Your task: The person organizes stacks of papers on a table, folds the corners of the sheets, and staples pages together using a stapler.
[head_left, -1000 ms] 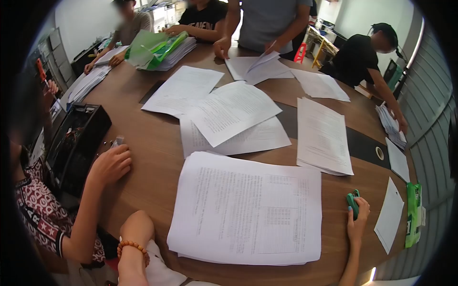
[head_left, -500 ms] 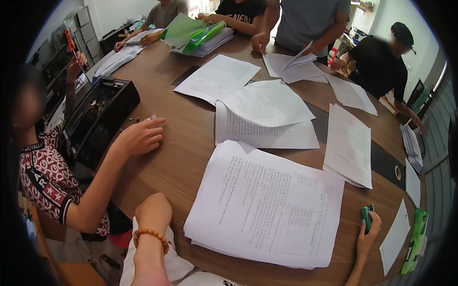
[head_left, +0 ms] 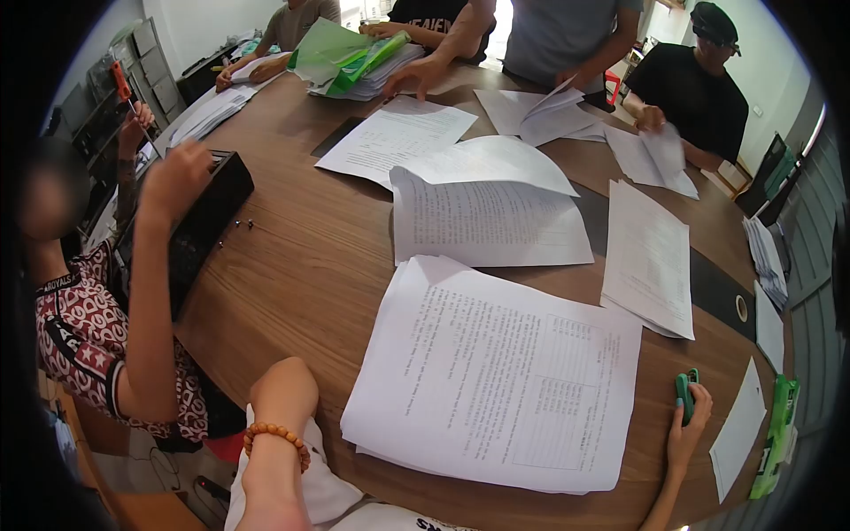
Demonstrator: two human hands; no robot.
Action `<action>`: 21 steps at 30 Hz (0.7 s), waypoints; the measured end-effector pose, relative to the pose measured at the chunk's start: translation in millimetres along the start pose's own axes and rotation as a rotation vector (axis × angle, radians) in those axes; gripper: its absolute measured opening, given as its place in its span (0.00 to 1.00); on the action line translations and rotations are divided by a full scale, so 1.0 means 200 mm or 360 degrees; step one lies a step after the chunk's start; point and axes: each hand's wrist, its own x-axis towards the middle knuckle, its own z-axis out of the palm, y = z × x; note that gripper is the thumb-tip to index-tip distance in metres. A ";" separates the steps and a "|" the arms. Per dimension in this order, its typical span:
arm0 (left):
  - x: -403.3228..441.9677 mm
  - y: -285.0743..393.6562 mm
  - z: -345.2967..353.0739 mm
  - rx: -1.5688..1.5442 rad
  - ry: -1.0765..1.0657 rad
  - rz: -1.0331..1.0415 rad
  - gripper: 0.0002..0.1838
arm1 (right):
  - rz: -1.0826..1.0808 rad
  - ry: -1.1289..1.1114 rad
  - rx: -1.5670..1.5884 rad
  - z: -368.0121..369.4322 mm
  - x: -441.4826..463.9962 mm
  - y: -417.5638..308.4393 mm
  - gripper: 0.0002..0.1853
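A green stapler [head_left: 682, 396] is in my right hand [head_left: 693, 414], whose fingers are wrapped around it on the tabletop at the right. My left hand [head_left: 285, 389] is bent down at the table's near edge, above the beaded bracelet [head_left: 276, 434]; its fingers are hidden. Between my hands lies a thick stack of printed sheets [head_left: 496, 380], with text and a table on the top page. Another printed bundle [head_left: 651, 257] lies just beyond my right hand. Farther in, more sheets [head_left: 487, 217] overlap, the top one curling up.
At left, a co-worker [head_left: 150, 354] holds a screwdriver [head_left: 121, 81] over a black computer case [head_left: 212, 199]; small screws [head_left: 237, 232] lie nearby. Other people handle papers [head_left: 553, 115] across the table. A green package [head_left: 775, 438] and a roll of tape [head_left: 742, 308] are at right.
The left co-worker's hand has risen from the table to the computer case. Across the table, one person reaches toward the papers; the person in a cap now lifts a sheet. My hands stay put.
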 end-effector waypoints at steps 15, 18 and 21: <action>0.00 0.01 -0.03 0.0086 -0.0113 -0.0041 0.21 | 0.0013 -0.0005 -0.0003 -0.01 0.00 0.01 0.16; 0.00 0.01 -0.02 0.0144 -0.0101 0.0003 0.20 | 0.0030 -0.0016 -0.0009 0.00 0.00 0.00 0.16; 0.00 0.01 -0.02 0.0115 -0.0065 -0.0032 0.19 | 0.0017 0.0002 -0.0009 -0.01 0.00 0.00 0.16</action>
